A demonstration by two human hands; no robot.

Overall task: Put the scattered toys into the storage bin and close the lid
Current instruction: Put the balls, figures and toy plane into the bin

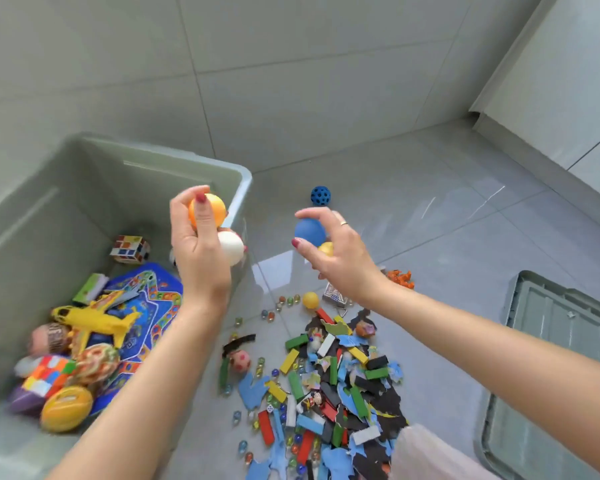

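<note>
The grey-green storage bin (238,188) stands open at the left, with a yellow toy plane (94,320), a cube puzzle (129,249), a blue game board (153,296) and several balls inside. My left hand (198,251) hovers over the bin's right rim, shut on an orange ball (212,208) and a white ball (231,247). My right hand (336,254) is raised over the floor to the right of the bin and grips a blue ball (309,232) and a yellow ball (326,248). The bin's lid (548,341) lies flat on the floor at the right.
A heap of coloured blocks, puzzle pieces and marbles (329,393) covers the floor between my arms. A blue holed ball (320,195), a small yellow ball (310,300) and orange pieces (400,278) lie farther out. Grey tiled walls stand behind.
</note>
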